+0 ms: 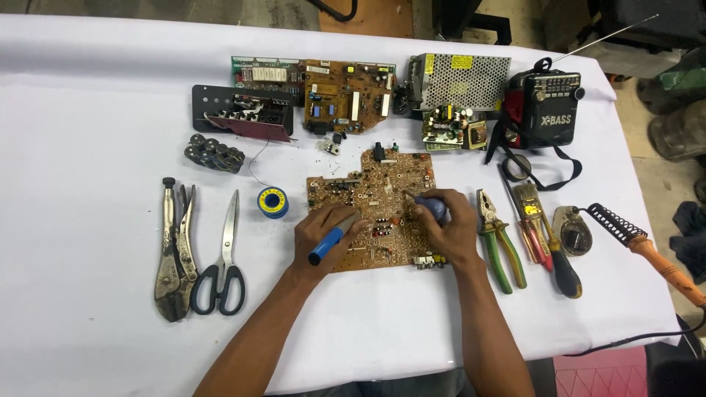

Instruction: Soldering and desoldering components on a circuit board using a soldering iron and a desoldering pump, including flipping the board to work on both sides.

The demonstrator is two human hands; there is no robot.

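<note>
A brown circuit board [382, 187] lies flat in the middle of the white table [88, 110]. My left hand [323, 235] rests on the board's lower left part and grips a blue-handled soldering iron [329, 243], its tip pointing toward the board's middle. My right hand [450, 224] sits on the board's right edge and is closed around a dark blue bulb-shaped tool [432, 206] whose thin tip touches the board.
Locking pliers [173, 250], scissors [224, 261] and a blue solder spool [273, 202] lie to the left. Green-handled pliers [500, 242], a brush, screwdrivers and an orange-handled iron [651, 250] lie right. Other boards, a power supply and a black radio [544, 110] line the back.
</note>
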